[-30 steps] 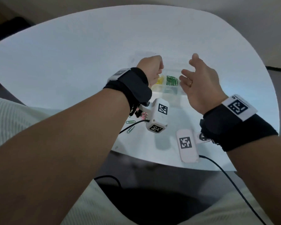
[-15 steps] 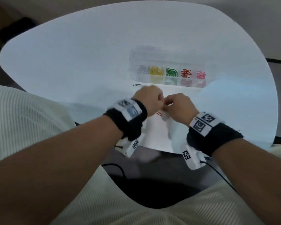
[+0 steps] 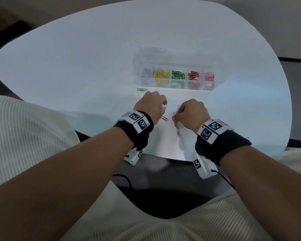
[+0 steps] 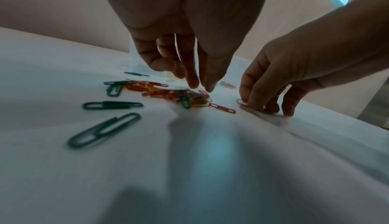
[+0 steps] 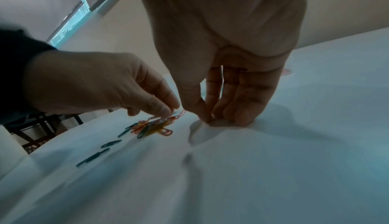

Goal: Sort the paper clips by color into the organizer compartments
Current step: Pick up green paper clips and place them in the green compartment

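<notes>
The table [image 3: 76, 58] has a smooth, matt white top that takes a soft bluish sheen where light falls on it. The organizer [image 3: 174, 84] is clear, glossy plastic, its walls see-through enough to show the colours inside. The loose paper clips [image 4: 160, 92] look coated in smooth coloured plastic, faintly shiny; the dark green clip [image 4: 104, 132] nearest the left wrist camera has the same sleek finish. Black wristbands [image 3: 137, 134] look like soft, slightly fuzzy cloth with frayed edges, carrying hard white plastic blocks [image 3: 209, 132] with matt printed markers. The person's garment [image 3: 24, 136] is pale ribbed knit cloth.
</notes>
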